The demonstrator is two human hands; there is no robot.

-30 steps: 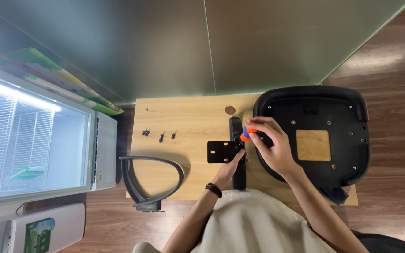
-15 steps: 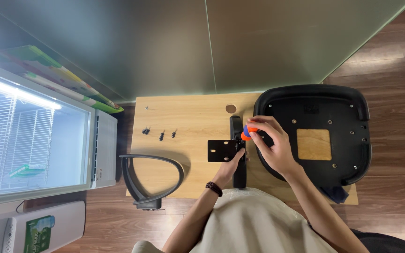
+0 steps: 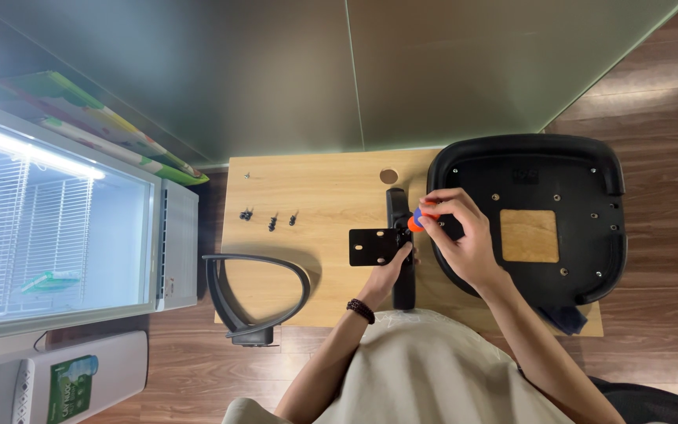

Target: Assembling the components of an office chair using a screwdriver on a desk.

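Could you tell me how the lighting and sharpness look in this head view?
Head view: the open fridge glows overexposed at left; the wooden table is evenly lit and sharp; the right hand casts only soft shadow; edges bow with wide-angle distortion.

Left of the counter (image 3: 315, 196): glass-door fridge (image 3: 56, 235) (lit, white wire shelves inside). Resting on the wooden top: curved black armrest (image 3: 256, 294), three small black screws (image 3: 270, 220).

right hand (image 3: 464, 239) with orange screwdriver (image 3: 416, 221) over bracket (image 3: 378, 246)
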